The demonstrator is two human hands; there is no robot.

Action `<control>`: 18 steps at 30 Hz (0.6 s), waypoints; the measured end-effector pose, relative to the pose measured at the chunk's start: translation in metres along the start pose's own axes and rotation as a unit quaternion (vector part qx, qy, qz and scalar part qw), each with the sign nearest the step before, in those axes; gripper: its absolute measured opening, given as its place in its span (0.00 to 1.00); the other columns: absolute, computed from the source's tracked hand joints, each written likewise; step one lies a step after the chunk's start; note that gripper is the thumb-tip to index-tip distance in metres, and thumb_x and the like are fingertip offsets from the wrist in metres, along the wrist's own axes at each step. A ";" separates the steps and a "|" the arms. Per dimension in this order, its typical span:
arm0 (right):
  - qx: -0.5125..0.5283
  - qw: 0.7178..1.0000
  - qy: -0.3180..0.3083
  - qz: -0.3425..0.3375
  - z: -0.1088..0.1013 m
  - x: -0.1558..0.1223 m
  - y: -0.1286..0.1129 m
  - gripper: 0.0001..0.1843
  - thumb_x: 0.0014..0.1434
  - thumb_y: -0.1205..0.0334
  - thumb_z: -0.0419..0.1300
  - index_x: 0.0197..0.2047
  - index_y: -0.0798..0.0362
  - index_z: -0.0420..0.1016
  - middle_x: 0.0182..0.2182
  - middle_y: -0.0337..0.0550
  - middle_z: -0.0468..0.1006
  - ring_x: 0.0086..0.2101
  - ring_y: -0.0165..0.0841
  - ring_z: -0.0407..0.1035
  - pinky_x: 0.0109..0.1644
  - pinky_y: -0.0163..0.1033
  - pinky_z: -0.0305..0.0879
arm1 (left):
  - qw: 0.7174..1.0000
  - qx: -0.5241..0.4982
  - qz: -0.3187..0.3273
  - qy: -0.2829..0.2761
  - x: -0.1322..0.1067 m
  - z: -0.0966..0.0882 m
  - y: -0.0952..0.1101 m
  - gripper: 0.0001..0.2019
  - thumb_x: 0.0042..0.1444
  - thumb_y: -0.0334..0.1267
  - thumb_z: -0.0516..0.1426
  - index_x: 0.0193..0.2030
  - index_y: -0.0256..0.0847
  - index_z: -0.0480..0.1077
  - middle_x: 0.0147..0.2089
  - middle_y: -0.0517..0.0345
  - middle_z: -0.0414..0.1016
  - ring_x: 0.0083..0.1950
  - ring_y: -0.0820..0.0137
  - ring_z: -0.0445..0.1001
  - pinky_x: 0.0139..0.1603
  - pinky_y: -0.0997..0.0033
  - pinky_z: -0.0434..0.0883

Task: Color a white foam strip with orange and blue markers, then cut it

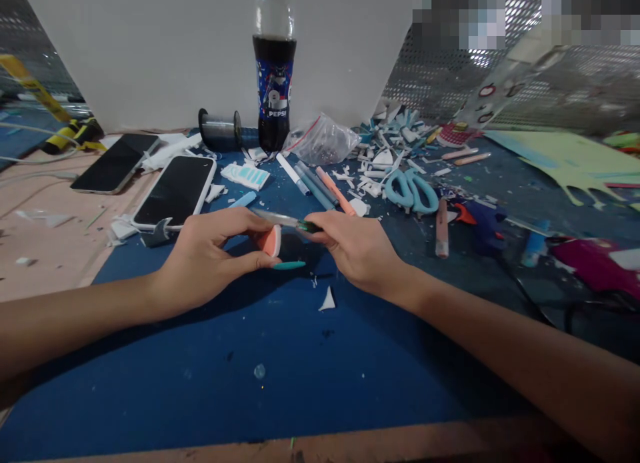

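Observation:
My left hand [210, 256] is closed in a pinch on a small orange-and-white foam piece [273, 241], held just above the blue mat [250, 369]. My right hand [353, 246] grips a craft knife with a green handle [310, 227]; its silver blade [275, 217] points left over the foam piece. A teal strip [289, 265] shows under my left thumb, either a long nail or a loose scrap. A white foam scrap [327, 300] lies on the mat just in front of my hands.
Two phones [175, 191] [116, 163] lie at the left. A Pepsi bottle [274, 83], a wire spool [219, 129] and a plastic bag [323, 141] stand behind. Markers [315, 183], light-blue scissors [411, 191], a glue gun [480, 223] and foam scraps [390, 149] crowd the right.

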State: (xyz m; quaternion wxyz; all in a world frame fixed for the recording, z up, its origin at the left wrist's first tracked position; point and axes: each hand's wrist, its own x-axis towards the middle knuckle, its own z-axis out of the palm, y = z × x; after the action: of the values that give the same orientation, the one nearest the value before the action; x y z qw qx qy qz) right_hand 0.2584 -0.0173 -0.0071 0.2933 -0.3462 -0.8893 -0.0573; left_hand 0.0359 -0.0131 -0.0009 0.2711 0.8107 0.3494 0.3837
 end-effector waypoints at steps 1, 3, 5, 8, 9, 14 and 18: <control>0.004 1.000 0.015 0.026 0.000 0.000 -0.001 0.14 0.65 0.62 0.42 0.41 0.57 0.67 0.27 0.45 0.74 0.22 0.28 0.64 0.22 0.32 0.52 | 1.000 0.008 0.001 -0.001 0.001 0.000 0.000 0.10 0.48 0.38 0.62 0.38 0.40 0.72 0.34 0.59 0.74 0.35 0.73 0.72 0.35 0.75 0.70; 0.022 0.995 0.028 0.093 -0.001 0.000 -0.002 0.15 0.65 0.60 0.42 0.40 0.57 0.67 0.26 0.45 0.74 0.19 0.27 0.60 0.22 0.33 0.52 | 1.000 0.024 0.006 -0.005 0.002 0.000 0.000 0.11 0.48 0.38 0.62 0.40 0.41 0.72 0.34 0.59 0.73 0.33 0.74 0.70 0.33 0.76 0.69; 0.053 0.986 0.020 0.157 -0.003 0.000 -0.005 0.15 0.65 0.59 0.42 0.40 0.56 0.67 0.24 0.42 0.72 0.17 0.26 0.56 0.21 0.34 0.51 | 0.999 0.048 0.020 -0.009 0.003 0.000 0.001 0.12 0.49 0.38 0.61 0.42 0.41 0.72 0.33 0.60 0.72 0.32 0.76 0.69 0.33 0.78 0.69; 0.107 0.978 0.004 0.182 -0.005 0.002 -0.008 0.14 0.65 0.57 0.43 0.41 0.54 0.66 0.21 0.37 0.67 0.17 0.27 0.57 0.24 0.35 0.54 | 0.994 0.092 0.061 -0.002 0.002 0.000 0.002 0.13 0.51 0.38 0.60 0.44 0.40 0.71 0.32 0.61 0.70 0.32 0.77 0.68 0.34 0.79 0.68; 0.124 0.976 0.003 0.177 -0.006 0.003 -0.010 0.14 0.65 0.56 0.44 0.41 0.54 0.65 0.19 0.35 0.64 0.18 0.27 0.59 0.27 0.36 0.57 | 0.991 0.108 0.074 -0.001 0.001 0.000 0.002 0.13 0.51 0.38 0.60 0.44 0.39 0.71 0.32 0.61 0.70 0.32 0.77 0.68 0.34 0.79 0.68; 0.217 0.950 -0.044 0.220 -0.010 0.009 -0.019 0.16 0.62 0.48 0.48 0.35 0.53 0.63 0.15 0.28 0.53 0.16 0.24 0.52 0.27 0.35 0.56 | 0.978 0.169 0.121 -0.004 -0.002 0.001 0.001 0.11 0.52 0.36 0.59 0.42 0.36 0.71 0.32 0.58 0.69 0.31 0.76 0.68 0.33 0.77 0.68; 0.269 0.921 -0.106 0.260 -0.008 0.012 -0.023 0.21 0.58 0.44 0.51 0.25 0.53 0.58 0.17 0.31 0.53 0.17 0.23 0.51 0.22 0.33 0.49 | 0.975 0.178 0.130 -0.018 -0.003 0.003 0.002 0.08 0.54 0.36 0.58 0.40 0.36 0.71 0.33 0.55 0.69 0.33 0.73 0.69 0.34 0.74 0.68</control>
State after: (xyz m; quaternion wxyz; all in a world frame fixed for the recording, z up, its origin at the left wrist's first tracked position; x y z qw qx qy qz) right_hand 0.2405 -0.0297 0.0086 0.2844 -0.4772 -0.7757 0.2995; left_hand 0.0378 -0.0174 -0.0023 0.0769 0.8912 0.2986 0.3327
